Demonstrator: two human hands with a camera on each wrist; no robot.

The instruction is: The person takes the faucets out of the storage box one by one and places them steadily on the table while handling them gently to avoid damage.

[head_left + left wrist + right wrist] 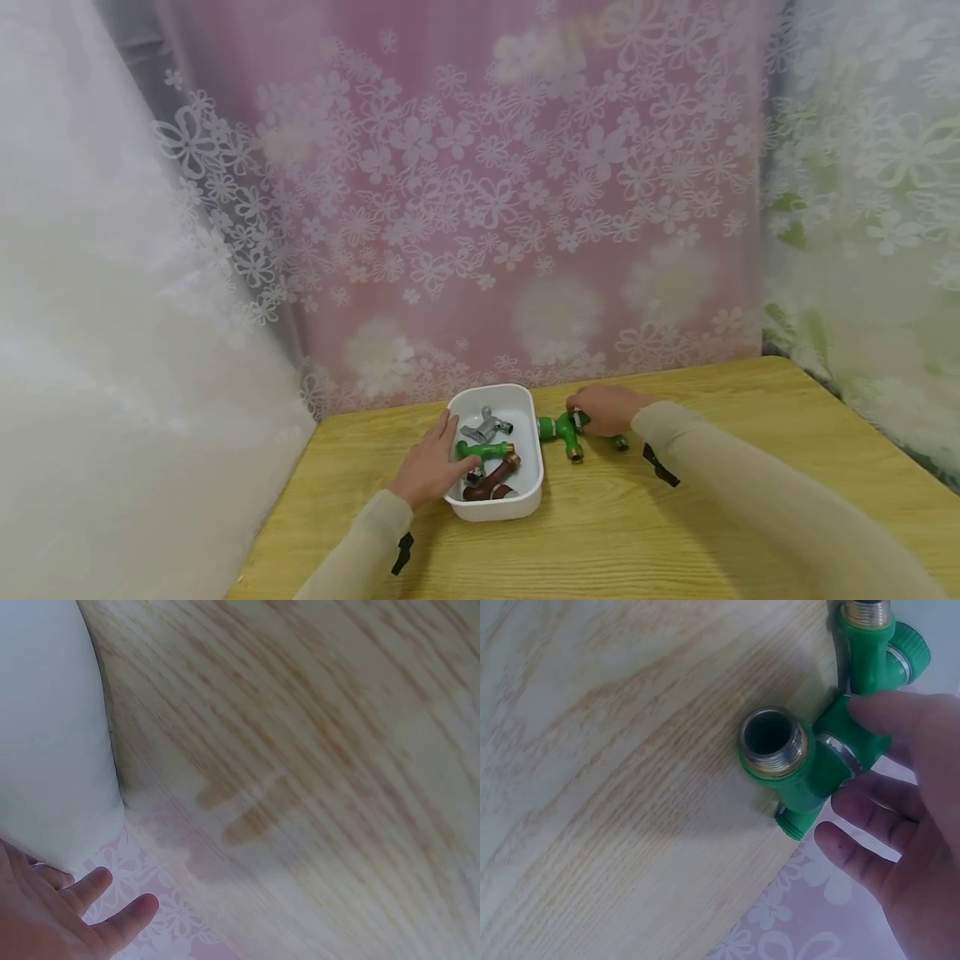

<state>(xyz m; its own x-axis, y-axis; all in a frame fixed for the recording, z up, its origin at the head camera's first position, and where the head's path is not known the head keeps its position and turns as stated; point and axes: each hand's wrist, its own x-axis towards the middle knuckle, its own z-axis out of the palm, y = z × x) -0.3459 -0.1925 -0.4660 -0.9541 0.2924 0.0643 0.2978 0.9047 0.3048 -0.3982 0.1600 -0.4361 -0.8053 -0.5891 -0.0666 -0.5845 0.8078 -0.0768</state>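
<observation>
A white basin [538, 492] stands on the table, with my left hand [429, 467] resting along its left rim, fingers stretched and thumb over the inside. In the left wrist view, the fingers of that hand [67, 915] lie extended beside the basin's smooth wall [52, 727]. Just right of the basin, my right hand [606, 408] holds a green two-outlet faucet [567, 433] between thumb and fingers. The right wrist view shows the faucet's [802, 769] threaded metal outlets and the right hand [922, 795] around its middle. Part of the faucet is hidden by the hand.
Inside the basin lie a grey faucet [487, 427], a green faucet [487, 450] and a brown faucet [498, 479]. The wooden table [600, 542] extends to both sides. A pink flowered curtain [487, 208] hangs behind its back edge.
</observation>
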